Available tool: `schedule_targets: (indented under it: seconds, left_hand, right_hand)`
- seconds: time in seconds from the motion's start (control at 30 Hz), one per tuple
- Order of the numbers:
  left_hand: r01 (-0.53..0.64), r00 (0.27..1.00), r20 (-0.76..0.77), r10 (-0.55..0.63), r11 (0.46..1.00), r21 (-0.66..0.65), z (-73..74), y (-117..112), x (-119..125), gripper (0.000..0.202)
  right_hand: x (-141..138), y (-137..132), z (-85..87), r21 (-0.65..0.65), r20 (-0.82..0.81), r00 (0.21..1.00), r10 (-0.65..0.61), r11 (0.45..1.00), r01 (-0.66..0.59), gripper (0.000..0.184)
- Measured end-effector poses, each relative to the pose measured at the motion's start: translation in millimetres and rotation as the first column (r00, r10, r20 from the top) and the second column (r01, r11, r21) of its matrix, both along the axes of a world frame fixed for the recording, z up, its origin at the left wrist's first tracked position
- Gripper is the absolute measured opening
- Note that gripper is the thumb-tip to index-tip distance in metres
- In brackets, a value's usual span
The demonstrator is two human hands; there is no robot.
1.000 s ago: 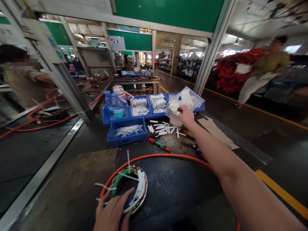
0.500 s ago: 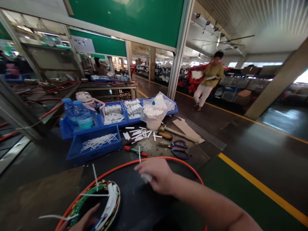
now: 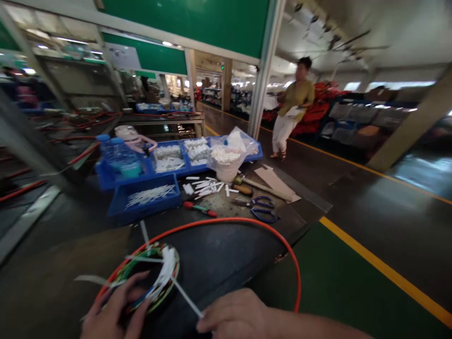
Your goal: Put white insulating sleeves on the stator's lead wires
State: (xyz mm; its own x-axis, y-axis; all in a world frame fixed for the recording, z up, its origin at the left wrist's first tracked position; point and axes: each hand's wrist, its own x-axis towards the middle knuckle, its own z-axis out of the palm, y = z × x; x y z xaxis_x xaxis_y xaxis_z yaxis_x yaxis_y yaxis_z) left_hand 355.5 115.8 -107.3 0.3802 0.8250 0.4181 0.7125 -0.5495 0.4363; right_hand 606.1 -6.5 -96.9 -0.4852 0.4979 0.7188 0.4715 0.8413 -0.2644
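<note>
A wound ring of coloured wires (image 3: 122, 273) with white sleeves along its right side stands at the lower left, and several white cable ties stick out from it. My left hand (image 3: 113, 310) grips its near side, thumb and fingers around the rim. To the right, my right hand (image 3: 240, 313) is closed in a pinch on the end of a white cable tie (image 3: 187, 295), which runs taut-looking up to the ring's right side. An orange hose (image 3: 247, 220) curves behind the ring and both hands.
Beyond the hose lie a red-and-green marker (image 3: 199, 208), blue-handled pliers (image 3: 263, 202), a hammer (image 3: 268, 192) and loose white sleeves. A blue bin (image 3: 120, 202) of cable ties, more blue bins, a white tub (image 3: 226, 174) and bottles (image 3: 122, 160) stand behind. A person (image 3: 294, 103) is in the aisle.
My right hand has come down toward me, and its cable tie now reaches the ring. My left hand shows more fully on the ring. The person in the aisle has moved left.
</note>
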Motion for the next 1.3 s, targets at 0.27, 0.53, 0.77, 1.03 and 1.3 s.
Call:
schedule_targets:
  seconds: [0.27, 0.53, 0.77, 1.03, 1.3]
  left_hand:
    - [0.009, 1.0, -0.028, -0.014, 0.985, -0.174, 44.8, -34, 21, 0.038]
    - [0.029, 0.999, 0.019, -0.026, 0.98, -0.197, 44.5, -39, 19, 0.039]
    - [0.061, 0.993, -0.091, -0.075, 0.987, -0.147, 44.6, -41, 20, 0.044]
    - [0.01, 0.997, 0.081, 0.005, 0.984, -0.178, 44.8, -42, 22, 0.055]
    - [0.094, 0.99, 0.088, -0.108, 0.984, 0.154, 31.2, -46, 19, 0.029]
  right_hand:
    - [-8, -26, 5.6, -0.177, -0.054, 0.991, -0.122, 0.978, 0.111, 0.023]
    - [-7, -28, 5.0, -0.145, -0.063, 0.998, -0.002, 0.989, -0.008, 0.025]
    - [-10, -27, -4.2, -0.162, -0.125, 0.991, 0.056, 0.984, -0.076, 0.026]
    - [-53, 33, -5.4, -0.519, -0.251, 0.963, -0.097, 0.853, -0.05, 0.027]
    - [-56, 43, -1.0, -0.757, -0.539, 0.815, -0.214, 0.548, -0.357, 0.02]
